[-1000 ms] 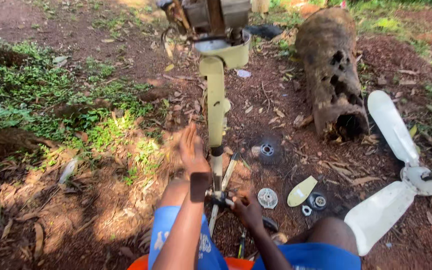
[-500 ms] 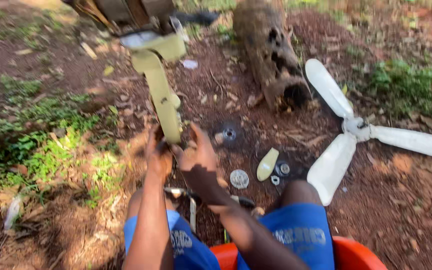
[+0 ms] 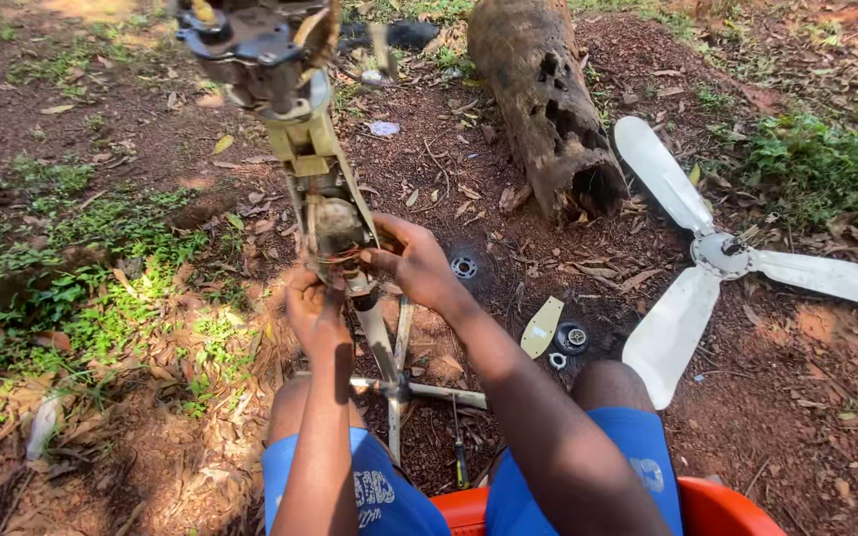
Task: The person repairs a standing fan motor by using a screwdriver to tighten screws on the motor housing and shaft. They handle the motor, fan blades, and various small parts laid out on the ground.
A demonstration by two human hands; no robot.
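outdoors on bare dirt ground (image 3: pixel 131 129), both hands work at a yellowish fan stand (image 3: pixel 335 223) standing between the knees. left hand (image 3: pixel 315 313) grip curls around its stem, right hand (image 3: pixel 414 263) grip pinches its wiring; white fan blades (image 3: pixel 692 268) lie right.

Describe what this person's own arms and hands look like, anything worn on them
Both arms are bare from the bottom edge of the picture down to the fingers: no sleeves, gloves, watch, bracelet or rings can be seen. The left hand and right hand show uncovered fingers. The only clothing in sight is a pair of blue shorts with a pale printed mark on the left leg.
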